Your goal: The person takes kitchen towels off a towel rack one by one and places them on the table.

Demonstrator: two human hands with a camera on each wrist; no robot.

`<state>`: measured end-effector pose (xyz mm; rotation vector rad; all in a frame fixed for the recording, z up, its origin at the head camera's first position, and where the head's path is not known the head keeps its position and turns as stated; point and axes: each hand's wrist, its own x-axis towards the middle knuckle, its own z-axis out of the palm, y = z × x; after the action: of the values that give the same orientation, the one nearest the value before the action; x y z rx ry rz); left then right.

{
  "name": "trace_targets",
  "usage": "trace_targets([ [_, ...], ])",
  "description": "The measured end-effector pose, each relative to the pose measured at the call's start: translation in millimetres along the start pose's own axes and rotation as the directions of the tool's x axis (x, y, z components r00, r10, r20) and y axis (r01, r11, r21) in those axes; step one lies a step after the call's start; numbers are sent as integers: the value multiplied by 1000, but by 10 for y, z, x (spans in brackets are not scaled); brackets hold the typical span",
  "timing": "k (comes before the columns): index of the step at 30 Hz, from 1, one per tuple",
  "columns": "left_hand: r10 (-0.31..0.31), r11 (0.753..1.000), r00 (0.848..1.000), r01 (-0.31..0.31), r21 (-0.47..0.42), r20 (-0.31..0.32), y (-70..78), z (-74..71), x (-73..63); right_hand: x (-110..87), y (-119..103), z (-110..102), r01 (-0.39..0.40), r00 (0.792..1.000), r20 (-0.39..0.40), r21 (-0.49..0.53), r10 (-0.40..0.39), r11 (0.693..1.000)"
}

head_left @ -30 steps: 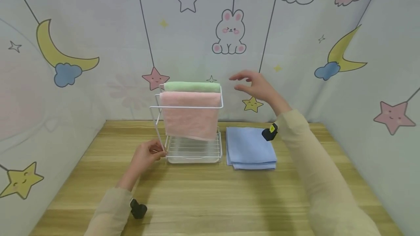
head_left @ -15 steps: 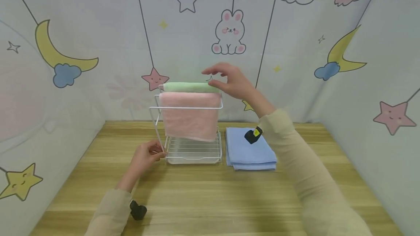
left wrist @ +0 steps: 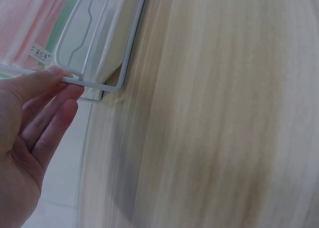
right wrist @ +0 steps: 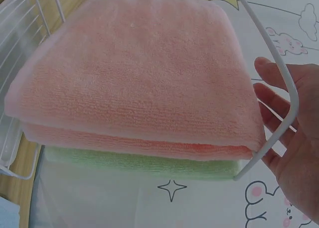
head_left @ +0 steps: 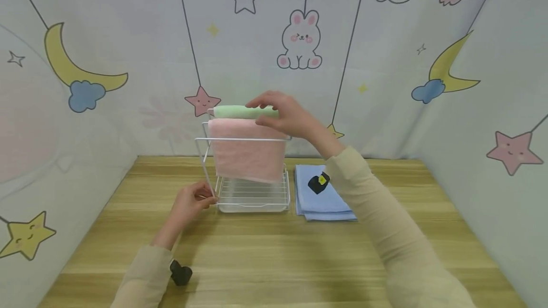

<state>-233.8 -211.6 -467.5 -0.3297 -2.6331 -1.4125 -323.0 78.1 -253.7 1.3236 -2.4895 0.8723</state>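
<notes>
A white wire rack stands on the table with a folded pink towel hung over one bar. Behind it, a light green towel hangs on a rear bar. My left hand pinches the rack's lower left upright between thumb and fingers; the left wrist view shows this wire in the grip. Over the right end of the towels is my right hand, with thumb and fingers apart. In the right wrist view, that hand is beside the towel edge; whether it touches cannot be told.
A folded blue cloth lies on the wooden table, right of the rack and partly behind my right forearm. A white tray sits under the rack's wire shelf. Patterned fabric walls enclose the back and sides.
My right hand has moved left from beside the rack to above the towels, then slightly down. The left hand keeps its grip, and the rack and towels look unmoved.
</notes>
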Motion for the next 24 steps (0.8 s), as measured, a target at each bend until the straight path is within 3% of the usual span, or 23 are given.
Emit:
trace_targets([
  [12,6,1000,1000,-6,-16,0,-6,3,-7,27,-79,133,-83,994,70,-11,84,996],
  [24,-18,1000,1000,18,-19,0,8,-8,0,41,-100,140,-99,991,85,-44,102,994],
])
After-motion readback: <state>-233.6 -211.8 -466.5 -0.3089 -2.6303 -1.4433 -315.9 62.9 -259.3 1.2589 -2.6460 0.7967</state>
